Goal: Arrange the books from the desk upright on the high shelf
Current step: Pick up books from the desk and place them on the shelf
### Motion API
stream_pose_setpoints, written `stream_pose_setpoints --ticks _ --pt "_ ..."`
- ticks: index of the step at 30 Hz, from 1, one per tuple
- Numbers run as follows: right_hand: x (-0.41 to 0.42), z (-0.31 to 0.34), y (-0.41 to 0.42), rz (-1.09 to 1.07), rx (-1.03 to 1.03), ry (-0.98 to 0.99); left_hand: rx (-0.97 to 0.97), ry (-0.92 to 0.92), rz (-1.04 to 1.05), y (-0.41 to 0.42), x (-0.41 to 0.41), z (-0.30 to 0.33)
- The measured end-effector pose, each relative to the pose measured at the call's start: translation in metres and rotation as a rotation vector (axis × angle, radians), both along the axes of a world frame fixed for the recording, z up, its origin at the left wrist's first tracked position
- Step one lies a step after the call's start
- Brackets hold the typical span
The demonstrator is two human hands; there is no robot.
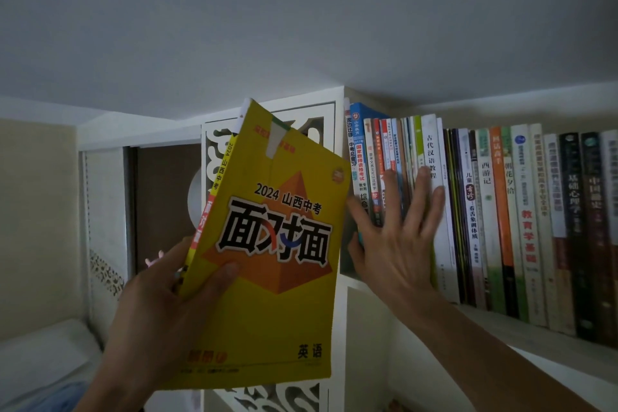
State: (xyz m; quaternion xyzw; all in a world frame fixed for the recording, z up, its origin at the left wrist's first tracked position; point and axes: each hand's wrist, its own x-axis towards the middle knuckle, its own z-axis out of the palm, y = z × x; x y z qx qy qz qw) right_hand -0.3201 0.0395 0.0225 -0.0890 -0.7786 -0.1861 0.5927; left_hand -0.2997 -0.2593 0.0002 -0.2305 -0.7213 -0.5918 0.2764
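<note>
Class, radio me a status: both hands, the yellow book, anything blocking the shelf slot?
Left hand grips yellow paperback workbook, raised, tilted. Right hand open, flat against upright row of shelved books. No gap visible yet.

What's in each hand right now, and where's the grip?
The left hand grips the yellow book at its lower spine edge, thumb on the cover. The right hand holds nothing; its open fingers press the shelved books.
</note>
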Motion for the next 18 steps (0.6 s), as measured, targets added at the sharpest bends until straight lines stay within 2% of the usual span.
stream_pose_setpoints --ticks 11,18 --pt "0.004 0.004 -0.003 0.026 -0.036 -0.006 -0.083 0.083 -0.024 0.029 -0.02 0.01" --pt "0.003 0.005 -0.004 0.032 -0.03 0.0 0.032 0.061 -0.1 0.059 -0.043 0.014"
